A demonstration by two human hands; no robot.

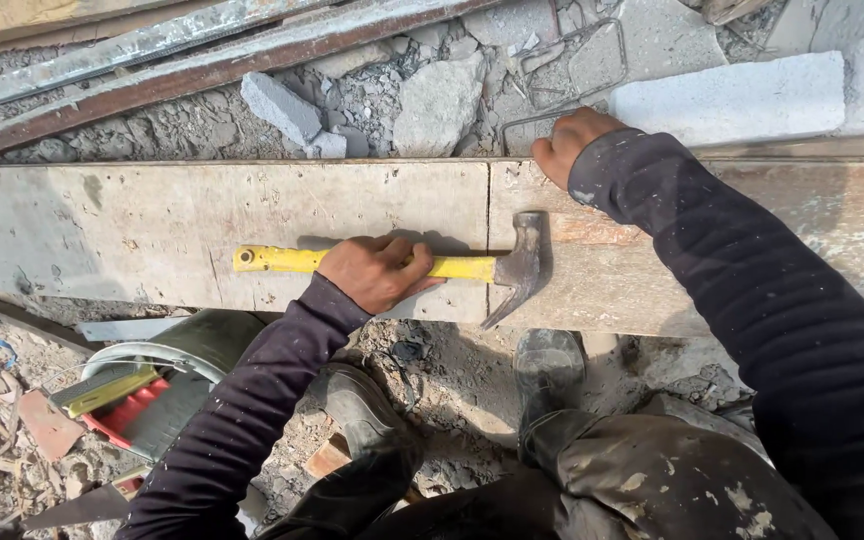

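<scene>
A claw hammer (472,267) with a yellow handle and a grey steel head lies flat across a long, cement-stained wooden plank (182,225). My left hand (377,270) is closed around the middle of the handle. The hammer head rests just right of a seam between two boards. My right hand (570,142) grips the far edge of the plank, fingers curled over it, and holds nothing else. Both arms wear dark long sleeves.
Broken concrete chunks (437,100), bent wire and rusty steel bars (202,65) lie beyond the plank. A pale block (732,100) sits at the upper right. Below the plank are my two muddy boots (547,370) and a bucket (167,385) with tools at the left.
</scene>
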